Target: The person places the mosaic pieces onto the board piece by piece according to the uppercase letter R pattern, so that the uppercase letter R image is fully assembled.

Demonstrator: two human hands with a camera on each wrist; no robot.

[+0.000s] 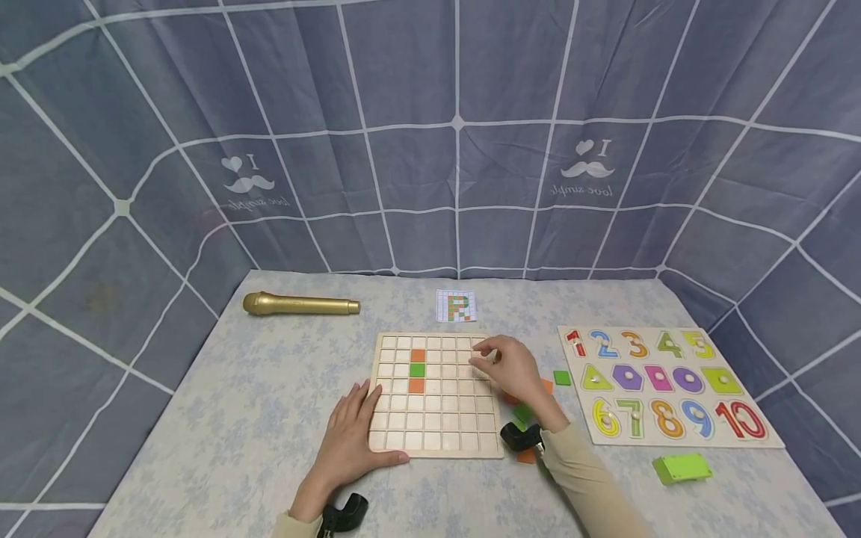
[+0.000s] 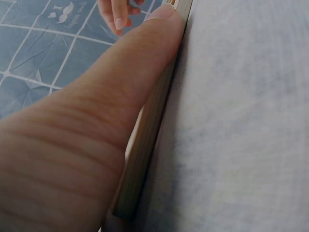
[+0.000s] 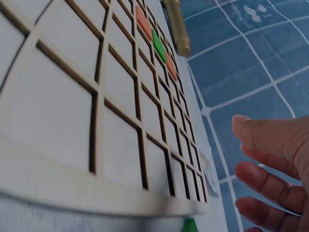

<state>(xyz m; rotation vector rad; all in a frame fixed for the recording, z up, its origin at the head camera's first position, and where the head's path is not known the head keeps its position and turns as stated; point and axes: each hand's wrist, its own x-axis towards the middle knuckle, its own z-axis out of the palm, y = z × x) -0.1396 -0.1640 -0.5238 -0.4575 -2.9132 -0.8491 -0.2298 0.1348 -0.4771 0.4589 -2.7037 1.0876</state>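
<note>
A wooden grid board [image 1: 457, 422] lies on the table, holding a green square tile [image 1: 417, 370] between an upper orange tile [image 1: 418, 356] and a lower orange tile [image 1: 416, 385] in one column. My left hand [image 1: 350, 433] rests at its lower left corner, fingers spread along the left side and thumb [image 2: 149, 43] on the front edge. Over the board's upper right part hovers my right hand [image 1: 513, 368]. In the right wrist view its loosely bent fingers [image 3: 263, 181] and thumb stand apart, with nothing visible between them. Loose tiles [image 1: 521, 413] lie partly hidden beneath the right forearm.
Behind the board lies a small pattern card [image 1: 456, 305] with coloured squares. A gold microphone [image 1: 303, 304] is at the back left. On the right are a number-and-shape puzzle board [image 1: 578, 433], a lone green tile [image 1: 561, 378] and a bright green block [image 1: 682, 468].
</note>
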